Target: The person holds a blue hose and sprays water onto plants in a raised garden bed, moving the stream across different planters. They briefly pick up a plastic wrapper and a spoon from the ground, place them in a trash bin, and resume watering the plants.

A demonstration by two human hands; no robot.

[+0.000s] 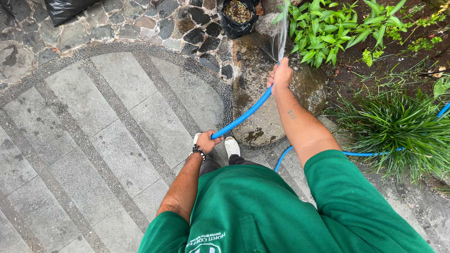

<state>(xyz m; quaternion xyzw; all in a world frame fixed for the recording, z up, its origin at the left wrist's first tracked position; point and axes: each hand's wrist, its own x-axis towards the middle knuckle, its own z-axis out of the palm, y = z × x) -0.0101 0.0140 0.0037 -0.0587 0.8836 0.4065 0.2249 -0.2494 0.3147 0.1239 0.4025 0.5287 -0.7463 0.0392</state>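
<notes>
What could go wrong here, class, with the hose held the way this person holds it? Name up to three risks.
1. The blue hose loops behind the white shoes; a step back might catch a foot.
2. The spray leaving the right hand has wetted the large rock and nearby paving, which may be slippery.
3. The left hand grips a bend in the hose, so a kink could cut the flow.

Plants [328, 28] right of paving [117, 107], boulder [262, 103] between
</notes>
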